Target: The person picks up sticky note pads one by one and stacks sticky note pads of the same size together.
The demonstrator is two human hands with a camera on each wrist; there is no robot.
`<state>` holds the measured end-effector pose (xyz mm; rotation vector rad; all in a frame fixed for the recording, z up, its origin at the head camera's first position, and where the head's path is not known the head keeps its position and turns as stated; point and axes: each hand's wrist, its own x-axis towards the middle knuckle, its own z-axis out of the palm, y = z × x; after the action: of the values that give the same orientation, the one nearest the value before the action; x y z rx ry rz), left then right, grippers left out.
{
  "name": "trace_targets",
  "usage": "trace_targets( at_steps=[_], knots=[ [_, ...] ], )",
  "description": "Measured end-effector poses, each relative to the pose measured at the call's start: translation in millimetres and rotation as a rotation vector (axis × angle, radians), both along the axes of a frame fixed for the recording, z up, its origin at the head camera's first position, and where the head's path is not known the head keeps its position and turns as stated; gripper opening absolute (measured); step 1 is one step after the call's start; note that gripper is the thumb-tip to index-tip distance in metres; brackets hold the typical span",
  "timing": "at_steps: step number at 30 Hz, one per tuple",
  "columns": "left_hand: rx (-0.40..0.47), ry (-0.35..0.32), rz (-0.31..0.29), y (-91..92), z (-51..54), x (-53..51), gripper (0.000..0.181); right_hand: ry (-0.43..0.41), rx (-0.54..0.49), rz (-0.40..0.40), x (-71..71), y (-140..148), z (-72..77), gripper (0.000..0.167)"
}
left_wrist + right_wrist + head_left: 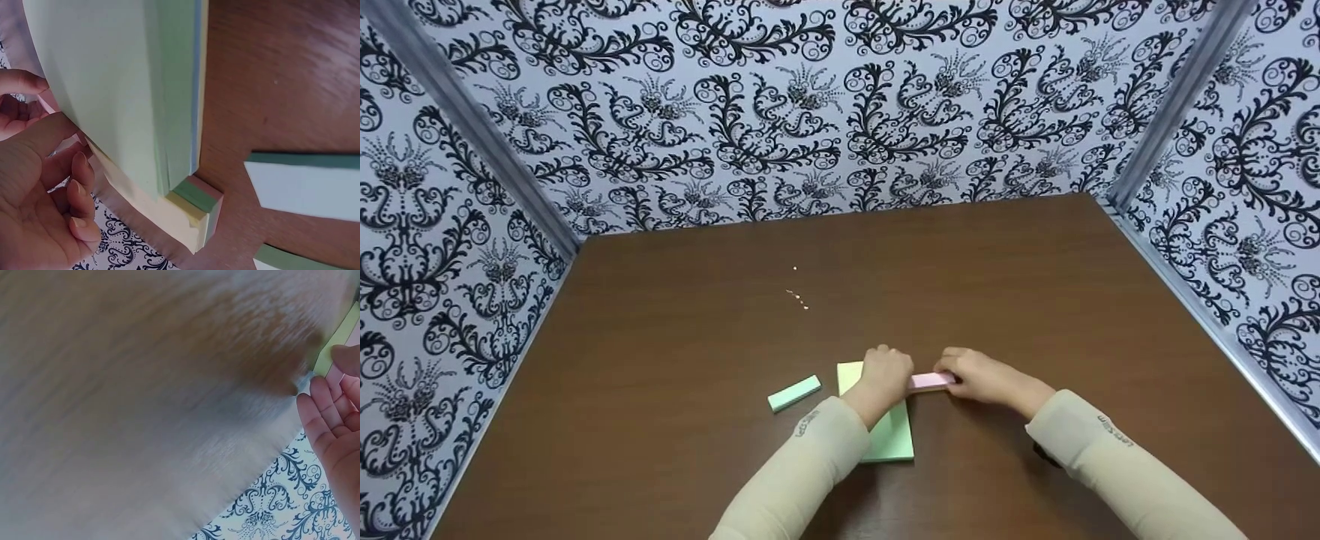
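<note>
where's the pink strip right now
In the head view, the pink strip shows between the left hand and right hand, just right of the green pad.

Pink strip pad (930, 382): slim, yellow layer seen along its side; held roughly crosswise, right end pinched in the right grip (976, 375), left end covered in the head view by the left grip (885, 375). Green pad (894, 439) laid flat on the worktop (660, 337), partly hidden; edges layered green, blue, yellow. Yellow pad (849, 375) set just beyond it, partly covered; yellow, green, pink layers seen at its side.
</note>
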<state>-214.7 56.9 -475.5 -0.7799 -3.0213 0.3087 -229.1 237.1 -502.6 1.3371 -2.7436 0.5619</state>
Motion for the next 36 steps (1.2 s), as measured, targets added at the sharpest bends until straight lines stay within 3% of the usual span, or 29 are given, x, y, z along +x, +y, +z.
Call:
trace_targets(
  at_steps=[11, 25, 36],
  knots=[
    [-0.016, 0.019, -0.005, 1.0, 0.1, -2.1, 0.012, -0.110, 0.032, -0.015, -1.5, 12.3, 9.7, 0.021],
    [-0.084, -0.069, 0.024, 1.4, 3.4, -6.3, 0.021, -0.055, 0.080, -0.025, -3.1, 11.4, 4.9, 0.005],
    [-0.124, -0.081, 0.008, 5.3, 1.5, -10.1, 0.024, -0.002, 0.080, -0.009, -3.8, 9.1, 2.4, 0.003]
  ],
)
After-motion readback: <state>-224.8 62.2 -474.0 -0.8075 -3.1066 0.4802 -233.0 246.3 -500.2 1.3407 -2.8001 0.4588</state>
